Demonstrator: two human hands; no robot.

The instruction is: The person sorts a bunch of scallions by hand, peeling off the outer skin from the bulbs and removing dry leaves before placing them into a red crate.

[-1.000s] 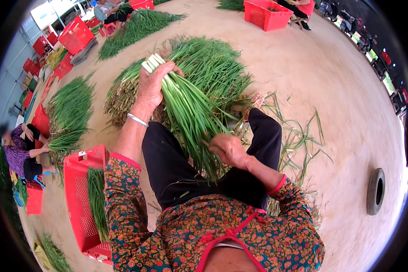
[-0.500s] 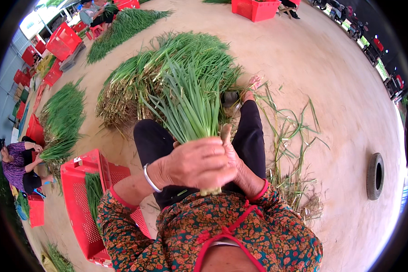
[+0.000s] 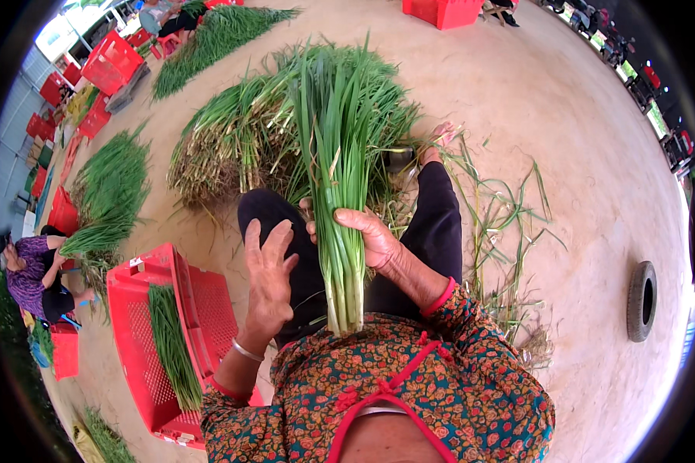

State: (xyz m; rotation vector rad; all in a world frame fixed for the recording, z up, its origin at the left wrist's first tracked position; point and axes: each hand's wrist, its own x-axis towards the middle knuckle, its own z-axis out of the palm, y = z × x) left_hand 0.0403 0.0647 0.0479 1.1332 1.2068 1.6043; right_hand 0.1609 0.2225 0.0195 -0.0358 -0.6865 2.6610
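Note:
My right hand (image 3: 374,239) is wrapped round the middle of a bunch of garlic chives (image 3: 338,166). The bunch stands upright in front of my lap, pale stem ends down and long green leaves pointing away from me. To the left of it, my left hand (image 3: 269,285) is raised with its fingers apart and nothing in it. A silver bangle circles that wrist. Beyond my knees lies a large heap of garlic chives (image 3: 232,143), its stem ends brownish and rooty; the held bunch hides part of it.
A red plastic crate (image 3: 143,370) at my left holds more chives (image 3: 171,339). Loose leaves (image 3: 510,216) litter the floor at my right, short of a tyre (image 3: 641,301). At far left a person (image 3: 35,278) sits by another chive pile (image 3: 112,185). Red crates (image 3: 114,62) stand farther back.
My left hand has let go of the bunch and moved left, its fingers spreading. The bunch now stands straighter in my right hand, with its stems in plain sight.

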